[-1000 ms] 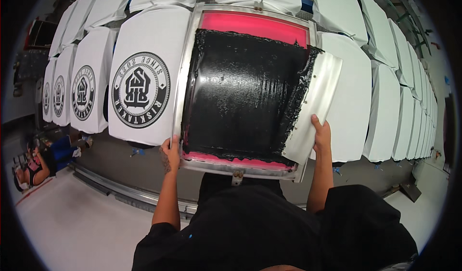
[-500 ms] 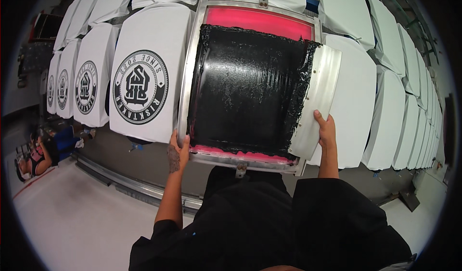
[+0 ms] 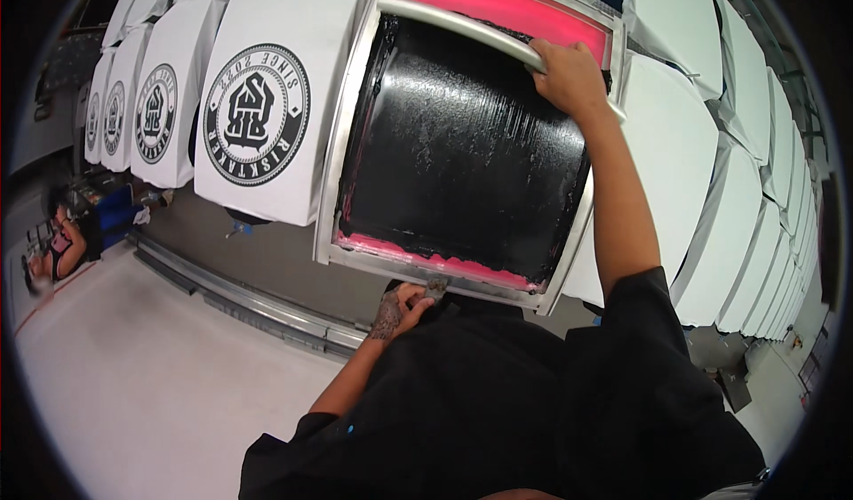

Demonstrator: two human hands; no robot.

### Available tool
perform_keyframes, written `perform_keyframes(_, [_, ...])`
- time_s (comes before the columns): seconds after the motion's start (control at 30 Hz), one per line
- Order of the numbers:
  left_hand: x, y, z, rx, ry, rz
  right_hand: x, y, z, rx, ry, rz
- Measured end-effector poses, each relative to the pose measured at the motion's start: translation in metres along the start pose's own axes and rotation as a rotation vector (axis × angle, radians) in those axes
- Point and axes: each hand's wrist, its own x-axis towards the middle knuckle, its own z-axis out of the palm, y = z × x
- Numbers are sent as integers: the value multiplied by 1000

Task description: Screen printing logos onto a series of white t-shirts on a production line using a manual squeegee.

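Observation:
A metal-framed printing screen (image 3: 342,136) with pink mesh lies in front of me, its middle covered in wet black ink (image 3: 462,154). My right hand (image 3: 569,78) grips a long silver squeegee (image 3: 453,22) lying across the far end of the screen. My left hand (image 3: 402,307), stained with ink, holds the small clamp (image 3: 435,289) at the near edge of the frame. Left of the screen a white shirt (image 3: 253,20) on its board carries a round black printed emblem (image 3: 256,114).
More printed white shirts (image 3: 160,109) run off to the left, and blank white ones (image 3: 684,145) curve away on the right. A metal rail (image 3: 258,309) runs along the pale floor (image 3: 151,393) below. Another person (image 3: 53,251) sits at the far left.
My right hand left the screen's right edge and now holds the squeegee at the far end. My left hand slid from the frame's left corner to the clamp at the near edge.

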Motion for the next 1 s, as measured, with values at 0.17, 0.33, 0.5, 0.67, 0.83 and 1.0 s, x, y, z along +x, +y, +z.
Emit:
perform_keyframes(0.17, [-9,12,1,-153,-71,-317,-70,-19,67,-43,139,-100])
perform_keyframes(0.33, [-3,11,-11,-166,-182,-323,-134,-74,3,116,-2,-88])
perform_keyframes(0.5, [27,26,-20,-114,-160,-174,-200,-121,-20,368,-220,-40])
perform_keyframes(0.67, [34,93,-82,660,281,511,-237,-162,-13,395,-360,22])
perform_keyframes(0.83, [89,164,-134,1123,359,727,-249,-173,-2,376,-247,83])
perform_keyframes(1.0, [118,122,-157,1190,-61,531,-301,-122,-6,219,-176,297])
